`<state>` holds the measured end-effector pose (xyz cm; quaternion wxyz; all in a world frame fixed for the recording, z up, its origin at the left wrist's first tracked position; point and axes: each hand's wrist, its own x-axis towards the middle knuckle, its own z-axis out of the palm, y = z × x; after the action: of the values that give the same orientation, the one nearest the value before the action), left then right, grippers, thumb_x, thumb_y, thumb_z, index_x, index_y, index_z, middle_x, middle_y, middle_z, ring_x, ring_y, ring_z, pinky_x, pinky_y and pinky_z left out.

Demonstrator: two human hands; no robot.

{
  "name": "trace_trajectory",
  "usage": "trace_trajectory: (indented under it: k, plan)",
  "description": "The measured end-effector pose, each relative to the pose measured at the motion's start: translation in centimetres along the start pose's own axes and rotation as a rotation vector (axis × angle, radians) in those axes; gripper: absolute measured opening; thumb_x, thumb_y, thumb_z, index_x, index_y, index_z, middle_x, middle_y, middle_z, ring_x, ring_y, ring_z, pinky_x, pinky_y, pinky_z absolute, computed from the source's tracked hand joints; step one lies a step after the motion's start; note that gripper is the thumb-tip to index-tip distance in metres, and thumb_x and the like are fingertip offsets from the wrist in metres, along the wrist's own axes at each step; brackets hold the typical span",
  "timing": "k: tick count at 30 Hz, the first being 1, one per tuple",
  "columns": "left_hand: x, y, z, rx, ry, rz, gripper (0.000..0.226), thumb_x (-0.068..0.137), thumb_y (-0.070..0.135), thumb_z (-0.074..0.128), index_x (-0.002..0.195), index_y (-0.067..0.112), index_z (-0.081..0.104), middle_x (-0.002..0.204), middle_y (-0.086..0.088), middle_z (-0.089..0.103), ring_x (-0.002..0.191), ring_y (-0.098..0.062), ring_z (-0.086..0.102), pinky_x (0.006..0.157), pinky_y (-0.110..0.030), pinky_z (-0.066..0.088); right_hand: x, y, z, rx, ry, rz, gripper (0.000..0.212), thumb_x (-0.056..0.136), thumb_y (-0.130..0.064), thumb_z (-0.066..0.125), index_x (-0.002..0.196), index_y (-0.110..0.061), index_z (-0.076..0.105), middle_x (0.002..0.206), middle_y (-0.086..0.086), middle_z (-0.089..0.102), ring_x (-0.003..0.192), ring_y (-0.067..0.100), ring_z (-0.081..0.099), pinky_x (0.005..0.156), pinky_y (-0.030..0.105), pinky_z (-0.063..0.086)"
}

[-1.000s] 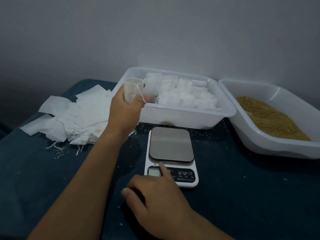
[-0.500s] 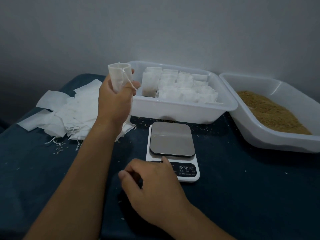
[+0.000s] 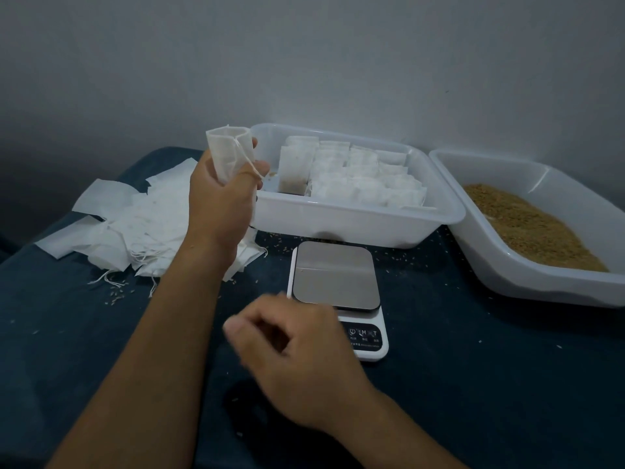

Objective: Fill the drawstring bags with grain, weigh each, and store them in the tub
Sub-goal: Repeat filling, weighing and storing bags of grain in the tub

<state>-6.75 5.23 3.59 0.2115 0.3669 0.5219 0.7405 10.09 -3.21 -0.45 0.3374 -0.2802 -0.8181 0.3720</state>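
Observation:
My left hand (image 3: 220, 201) grips a small white drawstring bag (image 3: 228, 154), held upright with its mouth up, just left of the white tub (image 3: 355, 221). Several filled bags (image 3: 358, 177) stand in rows inside that tub. A second white tub (image 3: 558, 286) at the right holds brown grain (image 3: 527, 225). The digital scale (image 3: 336, 275) sits in front of the first tub with nothing on its steel plate. My right hand (image 3: 294, 360), blurred and with curled fingers, hovers at the scale's near left corner and covers its display. It holds nothing.
A heap of flat empty bags (image 3: 132, 225) with loose strings lies on the dark blue cloth (image 3: 473, 384) to the left. Stray grains are scattered around the scale and near the heap. A grey wall stands close behind the tubs.
My left hand lifted the bag a little higher beside the tub. My right hand's finger left the scale's panel and the hand pulled back, fingers curling.

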Motion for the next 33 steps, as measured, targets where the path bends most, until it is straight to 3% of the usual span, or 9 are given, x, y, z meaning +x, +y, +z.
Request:
trace_trajectory:
  k: [3, 7, 13, 16, 20, 23, 25, 27, 33]
  plan:
    - [0.0, -0.1, 0.1, 0.018, -0.006, 0.004, 0.029, 0.092, 0.009, 0.066, 0.117, 0.024, 0.070, 0.083, 0.018, 0.072, 0.076, 0.003, 0.065, 0.063, -0.015, 0.050, 2.2, 1.0, -2.1, -0.152, 0.116, 0.014, 0.035, 0.102, -0.050, 0.054, 0.078, -0.027, 0.064, 0.067, -0.014, 0.062, 0.063, 0.011, 0.059, 0.083, 0.037, 0.051]
    - [-0.1, -0.3, 0.2, 0.047, -0.027, 0.015, 0.030, 0.095, 0.009, 0.065, 0.120, 0.024, 0.068, 0.081, 0.024, 0.073, 0.075, 0.008, 0.066, 0.063, -0.010, 0.050, 4.5, 2.3, -2.2, -0.343, -0.113, 0.134, 0.043, 0.106, -0.052, 0.049, 0.079, -0.020, 0.062, 0.071, -0.004, 0.064, 0.071, 0.017, 0.059, 0.091, 0.043, 0.053]
    - [-0.3, -0.3, 0.2, 0.076, -0.028, 0.027, 0.030, 0.096, 0.010, 0.065, 0.117, 0.031, 0.068, 0.083, 0.029, 0.072, 0.077, 0.009, 0.067, 0.066, -0.012, 0.050, 3.4, 1.9, -2.6, 0.082, -0.247, 0.029, 0.032, 0.105, -0.041, 0.058, 0.084, -0.020, 0.070, 0.070, -0.007, 0.070, 0.064, 0.005, 0.065, 0.065, 0.020, 0.051]
    - [-0.8, -0.3, 0.8, 0.067, -0.063, 0.037, 0.028, 0.090, 0.015, 0.069, 0.113, 0.031, 0.069, 0.085, 0.029, 0.072, 0.076, 0.009, 0.066, 0.063, -0.010, 0.050, 3.4, 1.4, -5.8, 0.080, -0.106, 0.003, 0.025, 0.101, -0.041, 0.062, 0.083, -0.026, 0.070, 0.070, -0.005, 0.070, 0.060, 0.002, 0.063, 0.060, 0.016, 0.048]
    - [-2.3, -0.9, 2.3, 0.143, -0.238, 0.040, 0.028, 0.080, 0.036, 0.071, 0.107, 0.034, 0.066, 0.092, 0.028, 0.071, 0.078, 0.008, 0.065, 0.062, -0.009, 0.049, 5.5, 3.3, -15.9, -0.281, 0.375, 0.049, 0.015, 0.096, -0.047, 0.061, 0.092, -0.036, 0.069, 0.080, -0.015, 0.070, 0.076, -0.001, 0.067, 0.064, 0.013, 0.049]
    - [-3.8, -1.7, 3.3, 0.290, -0.388, 0.125, 0.025, 0.082, 0.039, 0.072, 0.105, 0.039, 0.062, 0.096, 0.024, 0.068, 0.082, 0.002, 0.065, 0.064, -0.008, 0.047, 7.0, 7.4, -25.8, -0.583, 0.595, 0.287, 0.017, 0.097, -0.034, 0.066, 0.114, -0.032, 0.066, 0.101, -0.013, 0.070, 0.092, 0.006, 0.067, 0.076, 0.029, 0.052]
    - [-4.6, -2.1, 3.8, 0.379, -0.477, 0.192, 0.024, 0.086, 0.034, 0.075, 0.103, 0.039, 0.059, 0.097, 0.021, 0.067, 0.084, -0.002, 0.064, 0.064, -0.010, 0.047, 6.9, 10.9, -31.3, -0.737, 0.533, 0.543, 0.034, 0.097, -0.029, 0.067, 0.129, -0.022, 0.062, 0.121, 0.005, 0.069, 0.108, 0.027, 0.065, 0.091, 0.044, 0.055]
    - [-5.1, -2.4, 4.2, 0.429, -0.534, 0.227, 0.026, 0.089, 0.024, 0.077, 0.099, 0.036, 0.057, 0.095, 0.019, 0.066, 0.083, -0.005, 0.063, 0.064, -0.013, 0.047, 6.2, 13.7, -34.8, -0.965, 0.337, 0.766, 0.044, 0.098, -0.032, 0.068, 0.138, -0.016, 0.059, 0.134, 0.013, 0.065, 0.117, 0.036, 0.062, 0.095, 0.044, 0.052]
    - [-5.8, -2.7, 4.6, 0.448, -0.624, 0.221, 0.027, 0.090, 0.020, 0.077, 0.095, 0.037, 0.056, 0.092, 0.023, 0.065, 0.080, -0.005, 0.062, 0.064, -0.013, 0.044, 5.3, 17.2, -35.9, -1.147, -0.054, 0.963, 0.031, 0.100, -0.041, 0.064, 0.119, -0.018, 0.075, 0.122, 0.002, 0.071, 0.087, 0.019, 0.069, 0.084, 0.034, 0.057]
